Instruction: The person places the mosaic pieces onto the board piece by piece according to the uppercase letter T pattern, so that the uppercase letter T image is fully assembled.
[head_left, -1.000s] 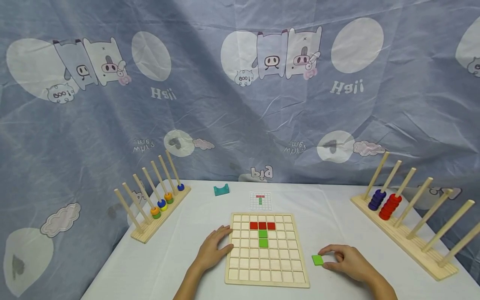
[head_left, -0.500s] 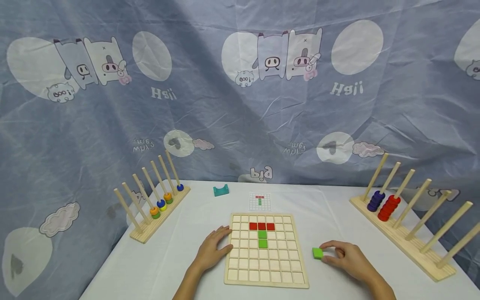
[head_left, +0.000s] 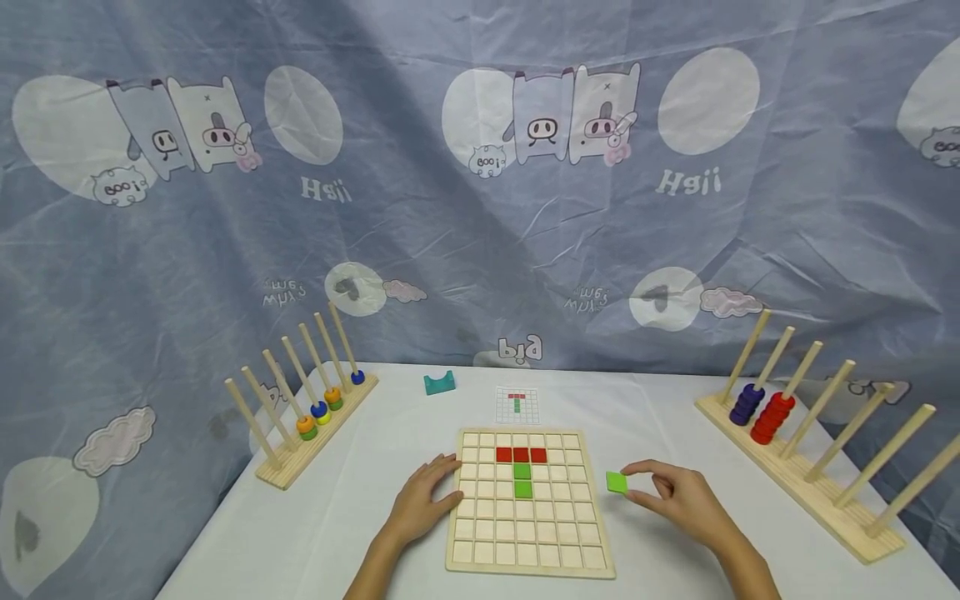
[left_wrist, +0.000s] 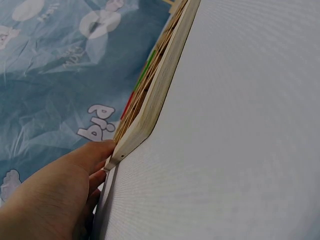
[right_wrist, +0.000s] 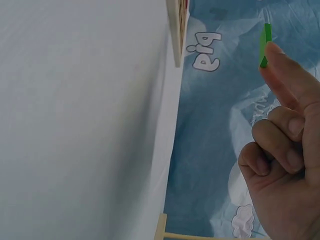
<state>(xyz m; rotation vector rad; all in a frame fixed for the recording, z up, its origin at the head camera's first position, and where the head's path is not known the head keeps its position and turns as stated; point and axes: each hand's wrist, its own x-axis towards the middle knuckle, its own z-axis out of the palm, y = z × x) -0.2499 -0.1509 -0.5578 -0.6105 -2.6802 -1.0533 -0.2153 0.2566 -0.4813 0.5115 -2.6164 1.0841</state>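
Observation:
A wooden grid board [head_left: 487, 529] lies flat on the table. Set in its cells are a row of red tiles [head_left: 521, 455] and, under the middle one, two green tiles [head_left: 522, 481]. My left hand [head_left: 422, 498] rests against the board's left edge, fingers fairly straight; the left wrist view shows its fingertips touching the board's side [left_wrist: 155, 107]. Between thumb and forefinger, my right hand [head_left: 684, 498] pinches a loose green square tile [head_left: 617, 482] by its edge, just off the board's right side. Seen from the right wrist, the other fingers [right_wrist: 272, 140] are curled in.
Behind the board lies a small pattern card [head_left: 517, 406] with a T on a grid. A teal curved piece [head_left: 439, 383] sits to its left. Wooden peg racks with coloured rings stand at left [head_left: 277, 473] and right [head_left: 847, 523]. A patterned cloth [head_left: 450, 208] hangs behind.
My right hand has lifted the green tile off the table and carried it forward and left towards the board. The left hand stays at the board's edge.

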